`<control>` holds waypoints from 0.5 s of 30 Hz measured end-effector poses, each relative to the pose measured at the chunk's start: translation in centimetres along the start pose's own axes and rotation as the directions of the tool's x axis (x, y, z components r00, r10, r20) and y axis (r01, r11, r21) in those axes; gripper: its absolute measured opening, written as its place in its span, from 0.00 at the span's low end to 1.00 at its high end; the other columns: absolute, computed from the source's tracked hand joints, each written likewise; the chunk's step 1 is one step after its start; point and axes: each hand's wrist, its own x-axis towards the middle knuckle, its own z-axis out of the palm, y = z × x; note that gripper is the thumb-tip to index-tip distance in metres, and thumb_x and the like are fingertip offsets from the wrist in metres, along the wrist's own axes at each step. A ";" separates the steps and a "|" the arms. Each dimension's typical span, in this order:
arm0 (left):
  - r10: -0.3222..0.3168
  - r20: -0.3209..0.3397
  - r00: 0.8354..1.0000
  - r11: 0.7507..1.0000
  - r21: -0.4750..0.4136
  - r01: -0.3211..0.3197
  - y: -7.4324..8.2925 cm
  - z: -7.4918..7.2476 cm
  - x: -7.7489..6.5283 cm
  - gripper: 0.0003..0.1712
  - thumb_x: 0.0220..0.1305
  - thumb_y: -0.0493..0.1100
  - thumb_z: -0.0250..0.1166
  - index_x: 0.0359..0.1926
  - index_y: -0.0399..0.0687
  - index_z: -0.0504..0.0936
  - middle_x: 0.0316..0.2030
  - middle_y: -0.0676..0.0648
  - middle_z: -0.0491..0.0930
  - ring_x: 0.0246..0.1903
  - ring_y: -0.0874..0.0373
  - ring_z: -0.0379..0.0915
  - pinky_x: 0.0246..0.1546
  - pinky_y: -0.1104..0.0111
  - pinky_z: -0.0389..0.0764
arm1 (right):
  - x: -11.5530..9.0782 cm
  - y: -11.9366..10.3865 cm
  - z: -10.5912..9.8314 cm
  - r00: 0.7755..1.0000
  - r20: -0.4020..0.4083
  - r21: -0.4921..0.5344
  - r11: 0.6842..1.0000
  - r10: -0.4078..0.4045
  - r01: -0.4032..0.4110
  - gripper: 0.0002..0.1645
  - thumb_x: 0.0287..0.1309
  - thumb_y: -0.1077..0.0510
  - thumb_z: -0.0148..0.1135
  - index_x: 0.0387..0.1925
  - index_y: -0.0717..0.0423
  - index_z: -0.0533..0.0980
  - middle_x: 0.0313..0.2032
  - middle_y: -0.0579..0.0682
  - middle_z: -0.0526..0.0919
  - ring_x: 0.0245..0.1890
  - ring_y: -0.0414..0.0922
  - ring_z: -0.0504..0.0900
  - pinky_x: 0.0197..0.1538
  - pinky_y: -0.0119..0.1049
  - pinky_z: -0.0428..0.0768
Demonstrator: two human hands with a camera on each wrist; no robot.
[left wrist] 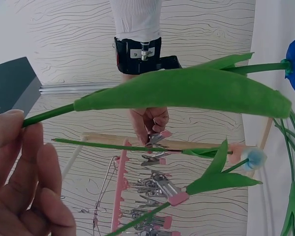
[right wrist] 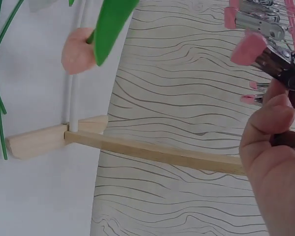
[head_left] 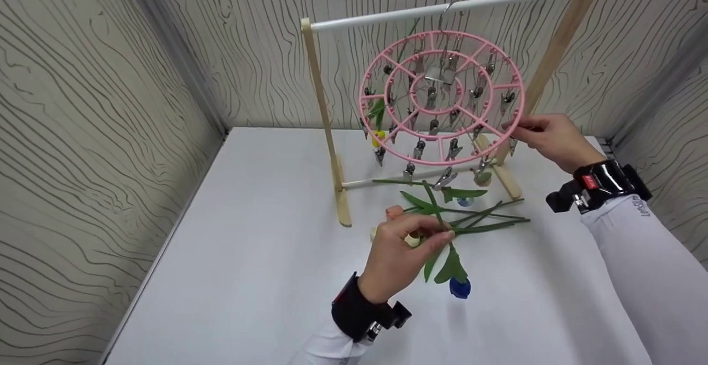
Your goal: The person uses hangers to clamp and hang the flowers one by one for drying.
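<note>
1. Left hand (head_left: 399,254) pinches the blue flower (head_left: 459,287) by its stem (left wrist: 49,114), long axis slanting bloom-down over the bench (head_left: 249,243)
2. And there's the right hand (head_left: 556,141), gripping a clip (right wrist: 273,61) farther off, rightward of the flower

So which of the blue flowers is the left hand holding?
The dark-blue flower: the left hand pinches its stem. The pale-blue flower hangs from a clip.

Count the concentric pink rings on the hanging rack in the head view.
3: the outer ring, whose edge is at the right hand; the middle ring, inside it; and the inner ring, nearest the centre. None seems hidden.
</note>
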 end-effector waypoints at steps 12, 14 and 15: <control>-0.057 -0.009 0.998 0.998 0.014 0.057 -0.7 -0.6 0.1 0.09 0.69 0.42 0.73 0.43 0.41 0.90 0.36 0.43 0.90 0.38 0.64 0.75 0.42 0.74 0.79 | -1.1 -1.5 1.9 0.987 0.084 0.155 0.980 -0.136 0.122 0.19 0.79 0.57 0.57 0.63 0.63 0.76 0.42 0.29 0.88 0.38 0.36 0.81 0.42 0.29 0.79; -0.054 -0.014 0.998 0.998 0.014 0.054 -0.8 -0.7 0.2 0.09 0.69 0.42 0.73 0.44 0.41 0.90 0.36 0.44 0.91 0.38 0.64 0.75 0.41 0.75 0.79 | -1.3 -2.0 2.3 0.982 0.102 0.176 0.975 -0.157 0.137 0.19 0.79 0.60 0.55 0.64 0.65 0.74 0.43 0.28 0.87 0.40 0.35 0.83 0.42 0.28 0.80; -0.050 -0.017 0.999 0.999 0.014 0.050 -0.9 -0.7 0.2 0.09 0.69 0.42 0.73 0.44 0.41 0.91 0.36 0.44 0.91 0.38 0.64 0.74 0.41 0.75 0.79 | -1.4 -2.2 2.5 0.980 0.111 0.193 0.971 -0.167 0.144 0.19 0.79 0.61 0.55 0.65 0.66 0.73 0.43 0.28 0.87 0.40 0.35 0.83 0.43 0.28 0.80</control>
